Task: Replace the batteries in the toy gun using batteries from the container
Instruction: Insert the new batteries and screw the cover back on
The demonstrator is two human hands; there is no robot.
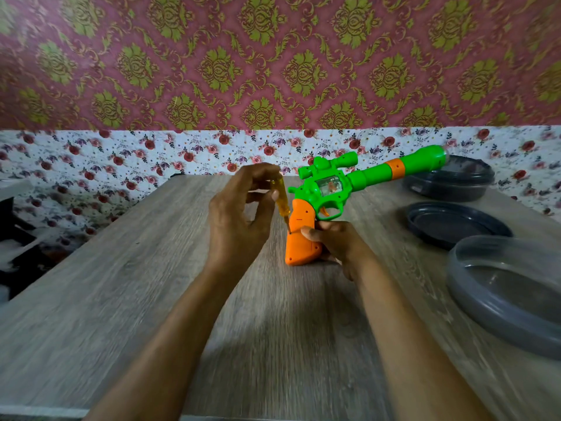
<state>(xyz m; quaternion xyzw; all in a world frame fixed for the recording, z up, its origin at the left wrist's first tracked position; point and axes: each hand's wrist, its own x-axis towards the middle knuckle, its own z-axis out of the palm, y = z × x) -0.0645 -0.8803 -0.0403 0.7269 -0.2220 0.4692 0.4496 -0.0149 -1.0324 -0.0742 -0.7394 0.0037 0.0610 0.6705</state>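
Note:
The toy gun (349, 180) is green with an orange grip and an orange band on the barrel. It stands on its grip butt on the wooden table (151, 284), barrel pointing up and to the right. My right hand (334, 241) grips the orange handle from the right side. My left hand (239, 214) pinches a yellow transparent screwdriver (283, 202), its tip pressed against the left side of the orange grip. No batteries are visible.
A round dark container (455, 183) stands at the back right, behind the barrel. A dark lid (455, 223) lies in front of it. A larger clear round container (510, 293) sits at the right edge. A floral cloth hangs behind the table.

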